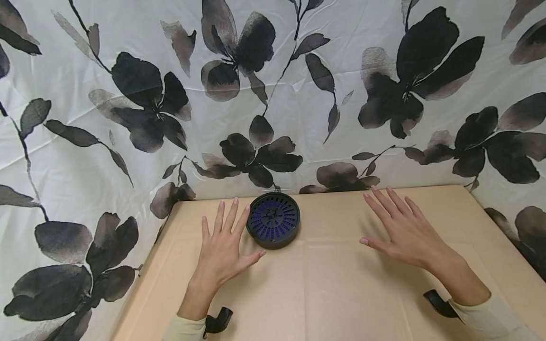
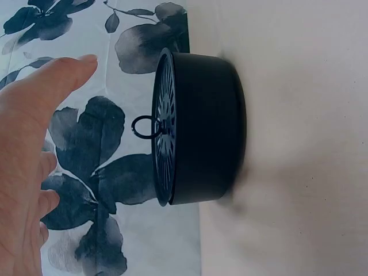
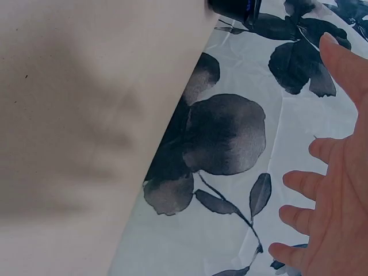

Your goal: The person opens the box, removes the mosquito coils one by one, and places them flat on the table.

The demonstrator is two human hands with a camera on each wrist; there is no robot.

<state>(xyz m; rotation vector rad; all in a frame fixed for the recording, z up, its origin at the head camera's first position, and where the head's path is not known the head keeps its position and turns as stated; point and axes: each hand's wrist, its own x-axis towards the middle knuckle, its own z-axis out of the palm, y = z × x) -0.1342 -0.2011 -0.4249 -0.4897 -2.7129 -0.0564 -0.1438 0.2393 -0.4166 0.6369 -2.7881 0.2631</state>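
A round black tin [image 1: 273, 220] stands near the table's back edge in the head view. Its slotted lid shows purple through the openings, and the left wrist view shows a small ring on top of the tin [image 2: 204, 129]. My left hand [image 1: 223, 253], fingers spread and straight, hovers just left of it and holds nothing. Well to the right, my right hand [image 1: 401, 232] is also spread over the table with nothing in it. In the right wrist view only a dark corner of the tin [image 3: 236, 8] shows at the top.
The light wooden-toned table [image 1: 320, 293] carries the tin. A white cloth with dark flowers [image 1: 307, 104] hangs behind the table and down its sides. Black wrist straps or mounts [image 1: 218, 322] sit at both sleeves.
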